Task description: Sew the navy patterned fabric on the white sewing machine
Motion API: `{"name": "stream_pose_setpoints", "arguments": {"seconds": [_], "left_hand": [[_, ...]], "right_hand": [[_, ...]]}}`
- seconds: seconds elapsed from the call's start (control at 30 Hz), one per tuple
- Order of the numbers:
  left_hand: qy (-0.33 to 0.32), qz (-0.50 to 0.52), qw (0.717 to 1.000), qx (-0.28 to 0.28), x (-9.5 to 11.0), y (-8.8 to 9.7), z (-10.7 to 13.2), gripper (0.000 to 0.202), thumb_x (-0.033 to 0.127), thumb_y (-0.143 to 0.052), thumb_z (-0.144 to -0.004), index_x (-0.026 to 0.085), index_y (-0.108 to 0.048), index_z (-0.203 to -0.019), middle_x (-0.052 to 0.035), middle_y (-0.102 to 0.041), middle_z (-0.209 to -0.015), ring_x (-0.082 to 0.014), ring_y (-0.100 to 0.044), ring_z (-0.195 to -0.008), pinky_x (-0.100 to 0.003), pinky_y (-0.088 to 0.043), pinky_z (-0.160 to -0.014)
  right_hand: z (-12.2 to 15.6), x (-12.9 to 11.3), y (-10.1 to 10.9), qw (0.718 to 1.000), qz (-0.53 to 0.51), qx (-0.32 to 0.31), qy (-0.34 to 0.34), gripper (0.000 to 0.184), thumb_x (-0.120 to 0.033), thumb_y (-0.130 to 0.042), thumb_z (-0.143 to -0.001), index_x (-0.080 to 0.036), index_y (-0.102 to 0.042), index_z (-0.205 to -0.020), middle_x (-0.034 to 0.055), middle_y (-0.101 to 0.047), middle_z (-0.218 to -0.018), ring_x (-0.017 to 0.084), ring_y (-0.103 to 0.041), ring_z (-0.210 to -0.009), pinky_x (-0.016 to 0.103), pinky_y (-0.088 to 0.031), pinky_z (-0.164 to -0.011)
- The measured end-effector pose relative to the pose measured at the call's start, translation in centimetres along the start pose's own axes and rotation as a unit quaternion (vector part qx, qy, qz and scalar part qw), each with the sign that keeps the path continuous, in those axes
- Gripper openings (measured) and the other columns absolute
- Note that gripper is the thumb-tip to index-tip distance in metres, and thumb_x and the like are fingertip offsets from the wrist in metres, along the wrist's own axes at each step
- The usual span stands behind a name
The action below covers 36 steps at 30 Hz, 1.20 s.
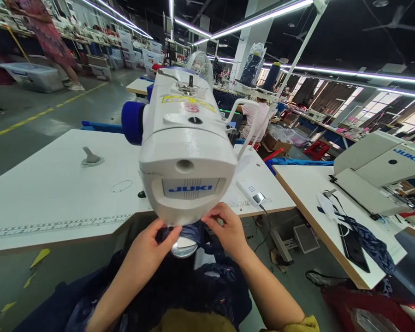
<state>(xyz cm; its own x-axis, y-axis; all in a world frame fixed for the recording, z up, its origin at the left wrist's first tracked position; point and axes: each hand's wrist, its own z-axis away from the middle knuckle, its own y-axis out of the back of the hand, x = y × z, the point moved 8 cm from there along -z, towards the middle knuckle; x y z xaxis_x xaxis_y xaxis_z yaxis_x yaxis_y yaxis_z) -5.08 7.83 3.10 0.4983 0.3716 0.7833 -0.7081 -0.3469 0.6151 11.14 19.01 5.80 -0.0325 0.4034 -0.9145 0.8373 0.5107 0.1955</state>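
Observation:
In the head view a white sewing machine [186, 152] stands right in front of me, its rounded head hiding the needle area. Dark blue patterned fabric [193, 233] is stretched round the machine's narrow end below the head. My left hand [152, 246] pinches the fabric's left side, thumb and forefinger together. On the right side, my right hand [227, 228] has thumb and forefinger closed at the fabric's edge, partly behind the machine head. More dark blue fabric [210, 290] hangs down between my forearms into my lap.
A white table [55, 184] with a ruler strip spreads left. A white control box [251, 192] with a cable lies right. Another sewing machine [380, 170] and a black phone [352, 246] sit on the right-hand table. A person in pink [254, 117] sits beyond; another stands far left.

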Motion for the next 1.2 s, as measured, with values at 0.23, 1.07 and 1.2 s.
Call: {"name": "stream_pose_setpoints", "arguments": {"seconds": [0.23, 1.07, 1.2], "left_hand": [[-0.007, 0.008, 1.000, 0.020, 0.3, 0.2, -0.1, 0.039, 0.058, -0.056, -0.082, 0.021, -0.066, -0.088, -0.0028, -0.074, -0.086, -0.0251, -0.068, -0.084, -0.028, -0.047, -0.072], [-0.019, 0.032, 0.999, 0.012, 0.7, 0.2, 0.1, 0.039, 0.058, -0.057, -0.082, 0.022, -0.068, -0.092, -0.0031, -0.075, -0.092, -0.0254, -0.067, -0.086, -0.029, -0.044, -0.071], [-0.026, 0.025, 0.999, 0.026, 0.8, 0.3, -0.1, 0.036, 0.055, -0.059, -0.081, 0.021, -0.068, -0.089, -0.0036, -0.074, -0.090, -0.0260, -0.067, -0.084, -0.029, -0.045, -0.070]], "right_hand": [[2.2, -1.7, -1.6, 0.937, 0.261, -0.014, 0.230, 0.023, -0.027, -0.051, -0.096, -0.031, -0.074, -0.095, 0.0044, -0.070, -0.087, 0.019, -0.064, -0.085, 0.035, -0.048, -0.077], [3.1, -3.8, -2.5, 0.913, 0.297, -0.002, 0.281, 0.031, -0.013, -0.048, -0.097, -0.023, -0.056, -0.125, 0.0061, -0.071, -0.094, 0.018, -0.067, -0.083, 0.028, -0.055, -0.072], [3.4, -5.0, -3.3, 0.873, 0.344, 0.013, 0.345, 0.022, -0.014, -0.048, -0.097, -0.022, -0.062, -0.111, 0.0058, -0.072, -0.091, 0.017, -0.067, -0.081, 0.029, -0.053, -0.072]]}}
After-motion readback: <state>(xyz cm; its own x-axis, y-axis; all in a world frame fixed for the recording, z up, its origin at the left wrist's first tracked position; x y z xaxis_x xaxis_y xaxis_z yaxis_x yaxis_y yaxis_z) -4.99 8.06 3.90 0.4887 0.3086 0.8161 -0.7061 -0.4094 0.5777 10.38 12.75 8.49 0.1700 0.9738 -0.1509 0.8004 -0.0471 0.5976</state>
